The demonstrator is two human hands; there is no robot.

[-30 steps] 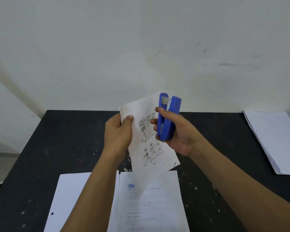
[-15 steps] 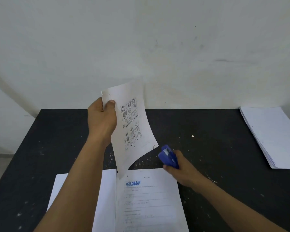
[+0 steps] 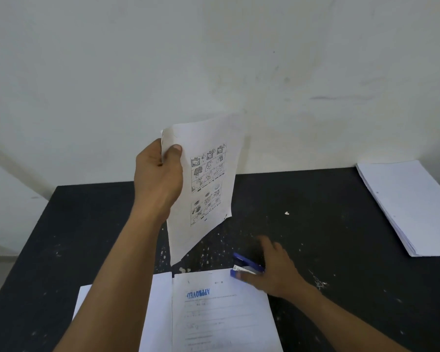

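Paper (image 3: 208, 158) printed with pictures hangs upright above the black table (image 3: 315, 199), its top corner pinched between thumb and fingers of the left hand (image 3: 158, 179). The right hand (image 3: 274, 273) lies blurred over the blue stapler (image 3: 244, 262), which sits at the far right corner of the APPROVED page (image 3: 221, 316); whether that hand clasps it cannot be told

Brought stapler (image 3: 248, 267) down from beside sheet (image 3: 203, 184) onto table (image 3: 87, 224), at corner of stamped page (image 3: 224, 313). Loosened right hand (image 3: 272, 270) over it, fingers spread. Raised sheet higher in left hand (image 3: 159, 179).
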